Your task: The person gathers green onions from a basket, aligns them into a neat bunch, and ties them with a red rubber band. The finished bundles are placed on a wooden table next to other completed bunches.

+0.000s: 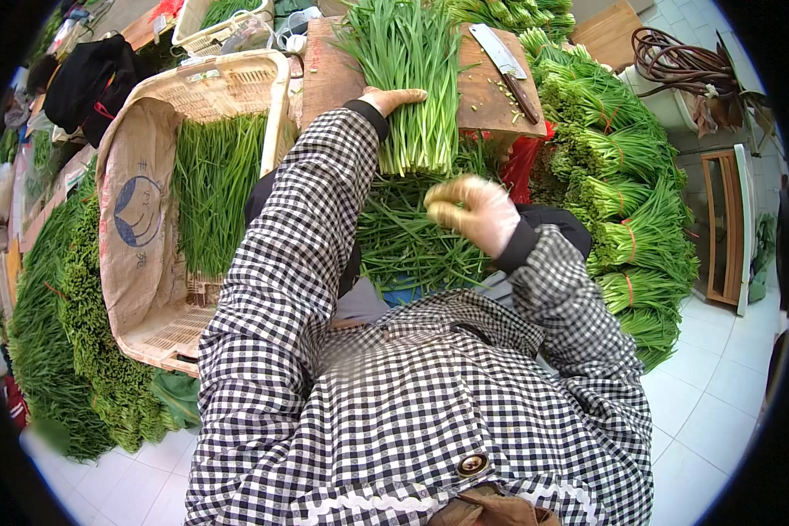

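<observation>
A thick sheaf of long green stalks, like garlic chives, lies on a wooden board, its pale cut ends towards me. My left hand rests on the sheaf's left side, thumb across the stalks; its other fingers are hidden, so its grip is unclear. Nearer me and to the right, my right hand is blurred, fingers curled, above loose green leaves. Whether it holds anything cannot be told. On the board's right part lies a cleaver with a dark wooden handle, beside small green scraps.
A plastic crate lined with a woven sack, holding more greens, stands at my left. Banded bundles are stacked at the right, and long greens at the far left. A red plastic bag hangs below the board. A coiled brown hose lies at upper right.
</observation>
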